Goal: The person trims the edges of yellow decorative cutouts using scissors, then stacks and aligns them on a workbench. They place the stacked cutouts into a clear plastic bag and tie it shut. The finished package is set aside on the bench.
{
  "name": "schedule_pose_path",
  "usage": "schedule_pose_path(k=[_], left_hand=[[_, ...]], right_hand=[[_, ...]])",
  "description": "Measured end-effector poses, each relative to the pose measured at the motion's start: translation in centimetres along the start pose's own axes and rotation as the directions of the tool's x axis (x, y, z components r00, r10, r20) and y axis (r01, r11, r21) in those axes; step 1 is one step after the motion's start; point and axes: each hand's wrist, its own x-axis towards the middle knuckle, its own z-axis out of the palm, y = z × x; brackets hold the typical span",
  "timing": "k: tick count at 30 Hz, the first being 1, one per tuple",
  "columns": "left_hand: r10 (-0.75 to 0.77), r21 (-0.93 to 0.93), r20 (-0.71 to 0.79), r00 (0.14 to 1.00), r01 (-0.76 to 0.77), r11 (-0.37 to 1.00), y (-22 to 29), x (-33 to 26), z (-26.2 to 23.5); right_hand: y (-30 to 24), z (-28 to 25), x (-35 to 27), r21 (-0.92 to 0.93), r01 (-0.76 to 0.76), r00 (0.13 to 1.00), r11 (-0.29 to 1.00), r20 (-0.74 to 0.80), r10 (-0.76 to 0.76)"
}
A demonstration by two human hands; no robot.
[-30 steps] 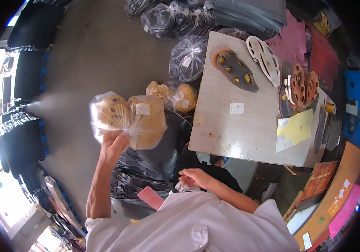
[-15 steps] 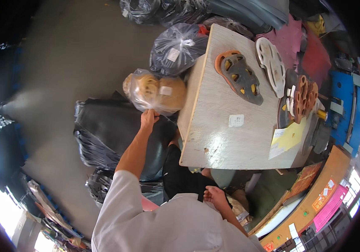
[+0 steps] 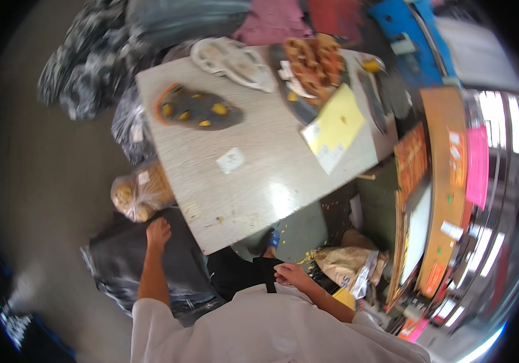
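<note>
My left hand, slightly blurred, is loosely curled, with nothing visible in it. It hovers over a black sheet-like bundle, just below a clear plastic bag of yellow-brown pieces. That bag leans by the table's left side. In front of my waist, my right hand is closed beside a black strap, and I see nothing in its fingers. On the pale table lie a grey and orange sole-shaped piece, a white one and some brown ones.
A yellow sheet with white paper lies on the table's right part. Dark plastic bags sit on the floor at the far left. A brown paper sack stands right of my legs, near scattered yellow bits. An orange-brown board rises further right.
My view has swung right, so the table appears turned and further left. My left hand has come away from the bag's edge it was pinching. My right hand stays closed at my waist.
</note>
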Motion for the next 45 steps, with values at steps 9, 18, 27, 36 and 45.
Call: schedule_pose_path(k=[9,18,27,36,45], left_hand=[[-0.18,0.497,0.011,0.984,0.151,0.855,-10.5,-17.1,2.4],[-0.002,0.77,0.635,0.773,-0.633,-0.082,-17.0,-24.5,16.1],[-0.264,0.847,0.475,0.839,-0.517,-0.121,-22.8,-29.4,38.7],[-0.31,0.842,0.292,0.905,-0.397,-0.365,-34.2,-34.5,57.4],[-0.666,0.031,0.517,0.538,-0.789,-0.613,-55.0,-36.7,70.4]], right_hand=[[8.3,-6.3,1.8,0.296,0.201,0.979,0.934,-0.038,-0.199],[33.0,-20.1,4.6,0.773,0.295,0.937,0.562,-0.349,-0.011],[57.1,-19.2,2.1,0.929,0.353,0.895,0.108,-0.369,0.251],[61.0,-5.7,5.6,0.961,0.202,0.931,-0.191,-0.128,0.341],[62.9,-19.8,2.2,0.952,0.287,0.863,0.107,-0.306,0.403]])
